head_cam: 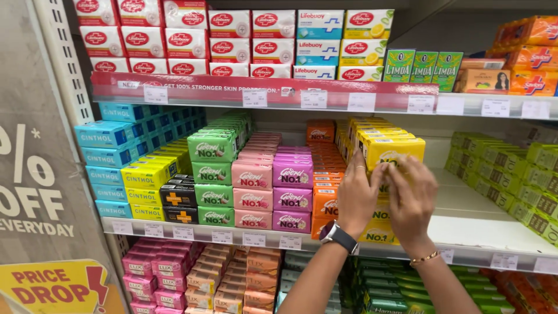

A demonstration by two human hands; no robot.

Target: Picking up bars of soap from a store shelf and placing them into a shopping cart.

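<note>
Shop shelves [325, 239] packed with soap boxes. Both hands press on the yellow soap stack [395, 150]: left hand [356, 195] at its nine o'clock edge, right hand [411, 200] flat on front, fingers spread. Orange boxes [325, 200] sit at nine o'clock.

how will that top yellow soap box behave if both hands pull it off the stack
The yellow soap box is flat-sided carton, so it probably stays stiff and won't roll. The left hand and right hand span it, suggesting light weight. The yellow stack beneath might shift.
</note>
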